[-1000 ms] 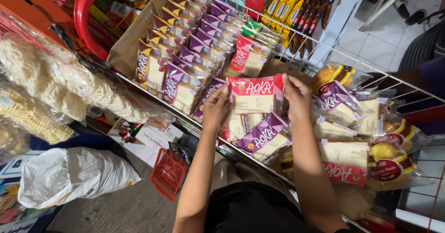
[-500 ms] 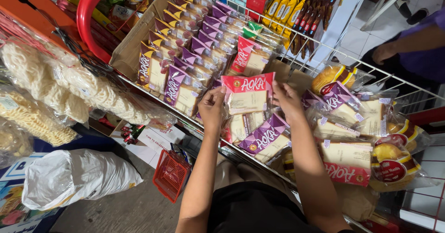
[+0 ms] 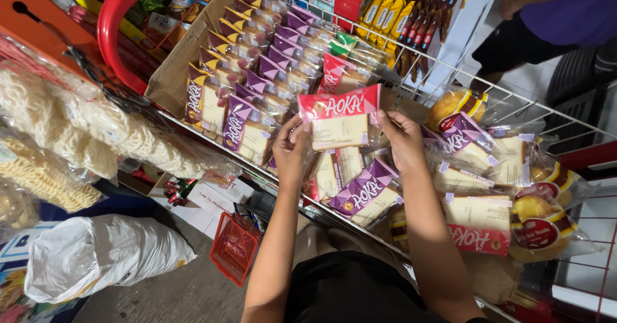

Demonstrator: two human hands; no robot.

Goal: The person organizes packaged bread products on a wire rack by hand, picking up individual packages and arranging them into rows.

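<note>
A clear bread packet with a red top band [image 3: 340,120] is held upright between both my hands over a wire shelf [image 3: 514,98]. My left hand [image 3: 292,152] grips its left edge and my right hand [image 3: 402,140] grips its right edge. Just below it lie a purple-banded bread packet [image 3: 366,194] and other packets. To the left, a cardboard tray [image 3: 173,72] holds rows of brown, purple and red banded packets standing on edge.
Round buns in clear wrappers [image 3: 540,223] and more red-banded packets [image 3: 479,223] lie at the right. Bags of dry noodles [image 3: 77,130] hang at the left. A white sack [image 3: 96,255] and small red basket [image 3: 234,246] sit on the floor. Another person [image 3: 553,14] stands at the top right.
Both hands have lifted the red-banded packet slightly up off the pile and hold it more upright. The other person at the right has shifted further into view.
</note>
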